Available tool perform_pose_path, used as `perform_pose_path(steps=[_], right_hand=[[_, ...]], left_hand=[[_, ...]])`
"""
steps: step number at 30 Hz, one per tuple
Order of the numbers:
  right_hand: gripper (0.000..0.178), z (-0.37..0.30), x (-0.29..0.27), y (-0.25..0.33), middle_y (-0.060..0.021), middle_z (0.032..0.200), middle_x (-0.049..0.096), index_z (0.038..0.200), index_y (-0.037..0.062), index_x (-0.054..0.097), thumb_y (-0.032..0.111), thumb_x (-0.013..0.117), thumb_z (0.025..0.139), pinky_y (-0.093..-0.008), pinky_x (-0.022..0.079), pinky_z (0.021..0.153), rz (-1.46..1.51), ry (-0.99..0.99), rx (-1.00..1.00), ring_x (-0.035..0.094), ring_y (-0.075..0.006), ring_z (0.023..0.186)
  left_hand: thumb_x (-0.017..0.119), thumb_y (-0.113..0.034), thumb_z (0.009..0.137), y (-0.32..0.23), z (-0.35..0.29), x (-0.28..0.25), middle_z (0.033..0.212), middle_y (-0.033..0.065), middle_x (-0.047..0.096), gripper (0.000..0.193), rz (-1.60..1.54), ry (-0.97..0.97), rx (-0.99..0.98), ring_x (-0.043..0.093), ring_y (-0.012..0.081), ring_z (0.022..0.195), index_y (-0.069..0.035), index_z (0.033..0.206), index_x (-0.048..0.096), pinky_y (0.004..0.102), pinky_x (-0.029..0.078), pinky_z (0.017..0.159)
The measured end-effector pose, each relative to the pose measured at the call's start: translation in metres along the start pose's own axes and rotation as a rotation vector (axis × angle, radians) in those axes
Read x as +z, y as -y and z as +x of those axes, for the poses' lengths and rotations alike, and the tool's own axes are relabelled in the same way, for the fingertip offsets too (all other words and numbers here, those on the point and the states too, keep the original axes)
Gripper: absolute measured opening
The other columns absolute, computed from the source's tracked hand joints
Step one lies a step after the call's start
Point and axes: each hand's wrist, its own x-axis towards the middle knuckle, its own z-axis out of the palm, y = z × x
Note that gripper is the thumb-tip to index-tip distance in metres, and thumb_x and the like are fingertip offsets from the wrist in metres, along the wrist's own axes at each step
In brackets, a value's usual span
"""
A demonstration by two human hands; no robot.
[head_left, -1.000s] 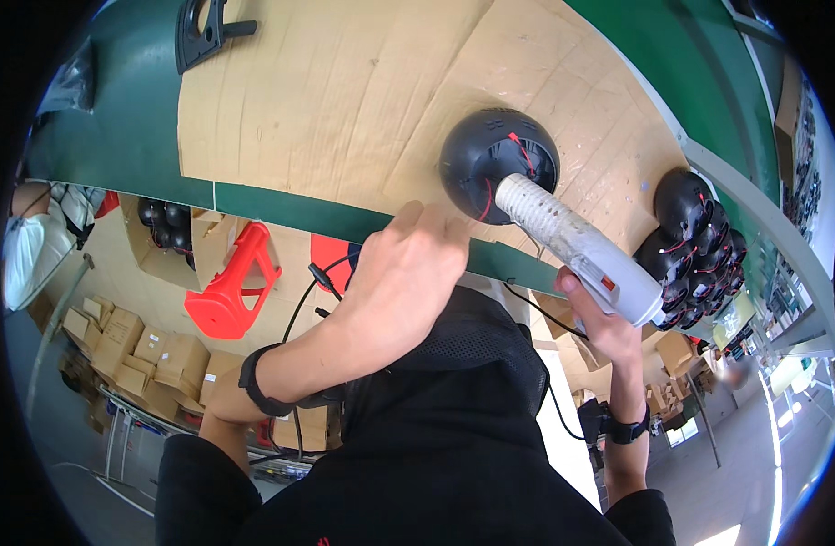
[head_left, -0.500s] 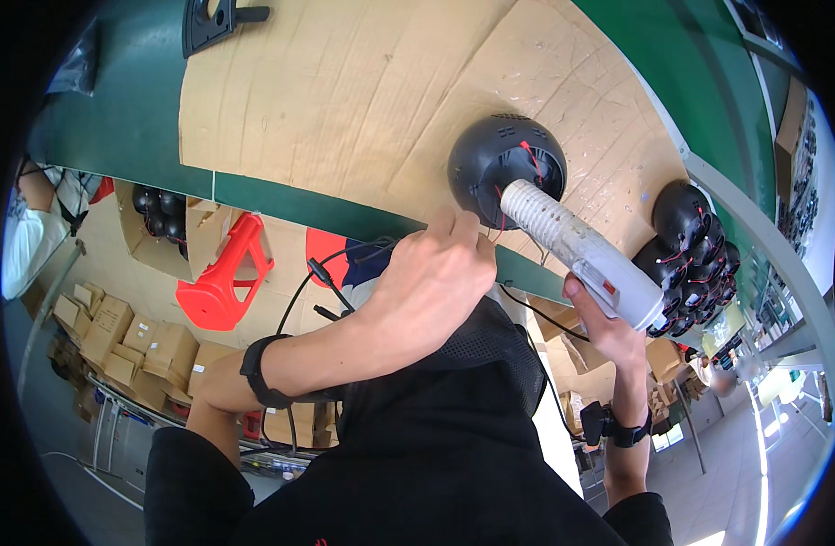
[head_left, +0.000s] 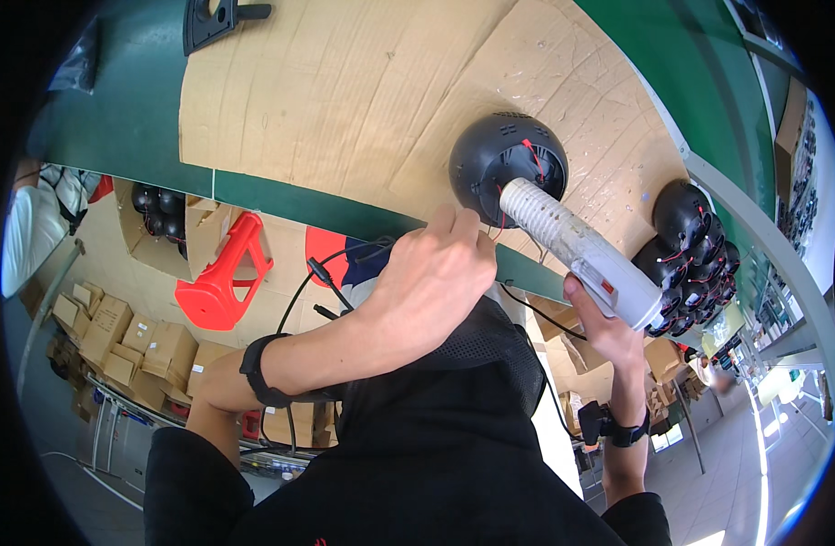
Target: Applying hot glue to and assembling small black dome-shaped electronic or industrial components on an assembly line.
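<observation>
R hand [head_left: 608, 328] grip closed around grey cyl. tool [head_left: 604, 268] w/ ribbed whitish front & red switch; its front end overlaps recessed side of blk round housing [head_left: 477, 168] in view, contact unclear. Housing sits on cardboard [head_left: 326, 100] atop green desk [head_left: 108, 118], nr front edge. L hand [head_left: 436, 278] at desk edge, fingers bunched, tips just beside thin red wire [head_left: 502, 220] hanging fr. housing; can't tell if grip's pinching it. More blk housings [head_left: 681, 214] piled to R. Blk bracket [head_left: 204, 32] upper L.
</observation>
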Motion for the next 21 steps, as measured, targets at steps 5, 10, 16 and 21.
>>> perform_pose_path(steps=[5, 10, 16, 21], right_hand=[[0.029, -0.001, 0.0, -0.002, -0.0137, 0.083, 0.073, 0.111, -0.0004, 0.071, 0.013, 0.076, 0.085, -0.0307, 0.054, 0.068, -0.005, 0.003, 0.04, 0.071, -0.0195, 0.072], [0.029, -0.002, 0.002, -0.001, -0.0143, 0.084, 0.073, 0.111, -0.0008, 0.071, 0.012, 0.075, 0.086, -0.0312, 0.055, 0.069, 0.011, -0.023, 0.045, 0.071, -0.0201, 0.074], [0.028, -0.003, 0.004, -0.003, -0.0145, 0.085, 0.073, 0.11, -0.0009, 0.071, 0.012, 0.075, 0.086, -0.0315, 0.055, 0.07, 0.018, -0.037, -0.001, 0.071, -0.0203, 0.075], [0.023, -0.005, 0.007, -0.007, -0.0132, 0.081, 0.072, 0.106, 0.0004, 0.073, 0.012, 0.075, 0.086, -0.0305, 0.054, 0.064, -0.018, -0.046, -0.075, 0.071, -0.0215, 0.069]], left_hand=[[0.067, 0.002, 0.073, 0.005, 0.0, -0.007, 0.089, 0.0155, 0.058, 0.022, 0.02, -0.049, 0.019, 0.062, 0.0298, 0.087, 0.007, 0.095, 0.067, 0.0378, 0.055, 0.069], [0.068, -0.008, 0.087, 0.036, 0.004, -0.036, 0.082, 0.0151, 0.06, 0.009, -0.215, -0.198, -0.018, 0.063, 0.0351, 0.076, 0.001, 0.087, 0.069, 0.0439, 0.05, 0.067], [0.069, -0.006, 0.085, 0.056, 0.031, -0.055, 0.083, 0.0172, 0.064, 0.011, -0.26, -0.18, 0.042, 0.065, 0.0349, 0.075, 0.003, 0.091, 0.069, 0.0403, 0.051, 0.068], [0.067, -0.006, 0.084, 0.06, 0.059, -0.057, 0.081, 0.0185, 0.066, 0.012, -0.28, -0.168, 0.077, 0.066, 0.0337, 0.077, 0.004, 0.09, 0.069, 0.0379, 0.052, 0.07]])
